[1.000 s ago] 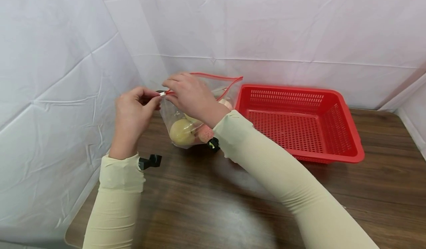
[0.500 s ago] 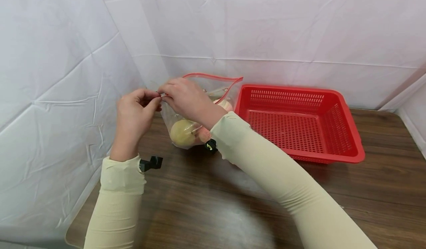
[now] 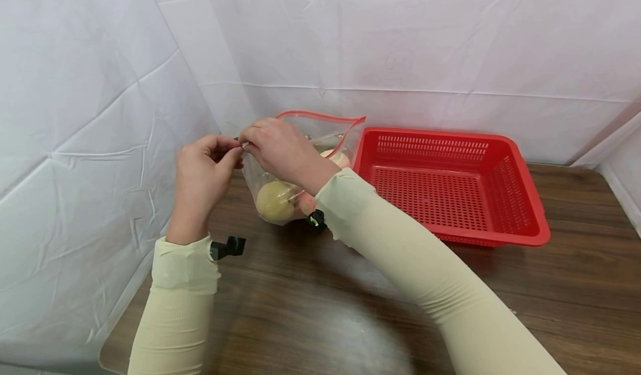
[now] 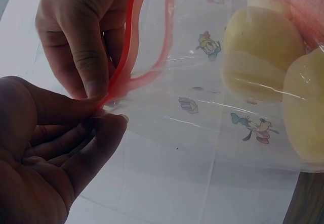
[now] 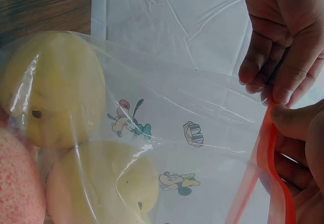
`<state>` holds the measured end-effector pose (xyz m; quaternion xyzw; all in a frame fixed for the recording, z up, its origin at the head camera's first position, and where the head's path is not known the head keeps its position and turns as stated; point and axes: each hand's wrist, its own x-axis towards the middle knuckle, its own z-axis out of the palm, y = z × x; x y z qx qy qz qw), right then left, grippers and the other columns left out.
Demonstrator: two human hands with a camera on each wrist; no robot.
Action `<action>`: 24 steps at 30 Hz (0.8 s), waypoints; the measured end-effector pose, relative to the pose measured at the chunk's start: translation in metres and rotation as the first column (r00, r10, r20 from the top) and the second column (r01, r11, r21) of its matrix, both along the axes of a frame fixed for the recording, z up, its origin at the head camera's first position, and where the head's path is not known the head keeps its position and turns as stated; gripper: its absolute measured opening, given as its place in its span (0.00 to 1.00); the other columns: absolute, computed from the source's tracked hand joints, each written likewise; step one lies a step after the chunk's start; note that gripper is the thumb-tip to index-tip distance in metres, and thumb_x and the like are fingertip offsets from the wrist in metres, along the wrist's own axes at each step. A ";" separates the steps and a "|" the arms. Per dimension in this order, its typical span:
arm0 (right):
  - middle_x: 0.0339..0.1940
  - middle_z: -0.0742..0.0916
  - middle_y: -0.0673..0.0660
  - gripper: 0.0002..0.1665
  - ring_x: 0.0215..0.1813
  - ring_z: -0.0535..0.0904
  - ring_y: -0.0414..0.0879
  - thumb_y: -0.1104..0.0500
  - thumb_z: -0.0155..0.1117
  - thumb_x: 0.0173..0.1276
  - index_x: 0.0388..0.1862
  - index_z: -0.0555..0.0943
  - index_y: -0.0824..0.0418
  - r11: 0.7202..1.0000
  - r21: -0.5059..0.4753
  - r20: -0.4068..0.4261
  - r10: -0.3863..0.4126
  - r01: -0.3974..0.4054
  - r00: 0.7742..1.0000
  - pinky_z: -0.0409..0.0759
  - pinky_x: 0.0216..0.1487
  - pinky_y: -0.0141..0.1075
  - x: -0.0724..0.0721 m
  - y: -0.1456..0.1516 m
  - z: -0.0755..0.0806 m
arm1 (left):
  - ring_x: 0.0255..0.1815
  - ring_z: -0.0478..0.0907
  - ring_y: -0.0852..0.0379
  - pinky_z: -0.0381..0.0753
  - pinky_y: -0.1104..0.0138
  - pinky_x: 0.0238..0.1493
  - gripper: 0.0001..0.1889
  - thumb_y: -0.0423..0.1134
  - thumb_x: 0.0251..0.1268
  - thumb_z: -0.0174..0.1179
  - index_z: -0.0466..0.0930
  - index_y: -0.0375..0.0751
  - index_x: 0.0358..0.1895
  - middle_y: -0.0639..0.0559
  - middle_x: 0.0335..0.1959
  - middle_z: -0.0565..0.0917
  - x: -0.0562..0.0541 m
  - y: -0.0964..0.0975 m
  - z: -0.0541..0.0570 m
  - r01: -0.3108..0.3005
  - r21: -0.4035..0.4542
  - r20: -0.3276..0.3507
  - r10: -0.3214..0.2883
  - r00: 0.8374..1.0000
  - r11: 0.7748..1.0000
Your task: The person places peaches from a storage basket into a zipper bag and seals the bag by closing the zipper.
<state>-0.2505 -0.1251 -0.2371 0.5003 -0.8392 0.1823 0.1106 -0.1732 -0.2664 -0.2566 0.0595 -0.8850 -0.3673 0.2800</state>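
A clear zip bag (image 4: 167, 138) with a red zip strip and small cartoon prints stands on the table, its mouth gaping on the right side. Inside lie yellow round fruits (image 3: 275, 201) and pink speckled fruits (image 5: 17, 183). My left hand (image 3: 200, 177) pinches the bag's left top corner between thumb and fingers. Right beside it, my right hand (image 3: 287, 151) pinches the red strip (image 4: 132, 42), with the two hands' fingertips almost meeting. The fingertips hide the end of the zip, and the right hand covers part of the bag in the head view.
A red perforated plastic basket (image 3: 532, 208) stands on the wooden table (image 3: 290, 314), just right of the bag. White cloth (image 3: 400, 47) hangs behind the table and along its left side. Dark wrist mounts (image 3: 227, 248) sit at both cuffs.
My right hand has shifted slightly left and down, closer to the left hand. The white piece at the zip's end, seen between the hands earlier, is now mostly covered. The left hand has barely moved.
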 end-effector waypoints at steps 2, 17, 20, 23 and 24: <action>0.50 0.86 0.50 0.14 0.52 0.80 0.45 0.56 0.54 0.75 0.53 0.83 0.55 1.000 0.002 0.004 -0.005 0.005 1.000 0.76 0.56 0.34 0.000 0.000 0.000 | 0.20 0.76 0.78 0.73 0.81 0.24 0.05 0.34 0.62 0.63 0.85 0.34 0.36 0.39 0.31 0.87 0.000 0.000 0.000 0.000 -0.003 -0.003 0.000 1.000 1.000; 0.49 0.85 0.49 0.13 0.52 0.79 0.45 0.55 0.54 0.75 0.51 0.83 0.55 1.000 -0.010 0.023 -0.008 0.008 1.000 0.77 0.54 0.35 -0.001 0.002 -0.002 | 0.21 0.76 0.75 0.74 0.82 0.26 0.05 0.33 0.63 0.63 0.84 0.33 0.36 0.39 0.30 0.87 0.001 0.000 0.000 0.003 -0.014 0.000 -0.003 1.000 1.000; 0.49 0.85 0.49 0.13 0.52 0.79 0.45 0.56 0.54 0.75 0.51 0.83 0.54 1.000 -0.009 0.033 -0.012 0.012 0.999 0.78 0.53 0.35 -0.001 0.002 -0.002 | 0.21 0.76 0.75 0.74 0.81 0.26 0.05 0.33 0.63 0.63 0.84 0.34 0.36 0.39 0.30 0.87 0.001 0.000 0.000 0.004 -0.012 0.001 -0.004 1.000 1.000; 0.49 0.85 0.49 0.13 0.51 0.79 0.45 0.56 0.54 0.75 0.52 0.83 0.55 1.000 -0.011 0.030 -0.009 0.010 1.000 0.78 0.54 0.36 -0.001 0.003 -0.003 | 0.21 0.76 0.75 0.74 0.81 0.25 0.05 0.33 0.63 0.63 0.84 0.34 0.36 0.39 0.29 0.87 0.002 0.000 0.000 0.002 -0.012 0.005 -0.002 1.000 1.000; 0.49 0.85 0.50 0.13 0.51 0.79 0.46 0.56 0.54 0.75 0.52 0.83 0.56 1.000 -0.013 0.028 -0.007 0.008 1.000 0.77 0.54 0.35 -0.002 0.003 -0.003 | 0.21 0.76 0.75 0.74 0.81 0.25 0.05 0.33 0.63 0.63 0.84 0.34 0.36 0.39 0.29 0.87 0.002 0.000 0.000 0.002 -0.012 0.005 -0.002 1.000 1.000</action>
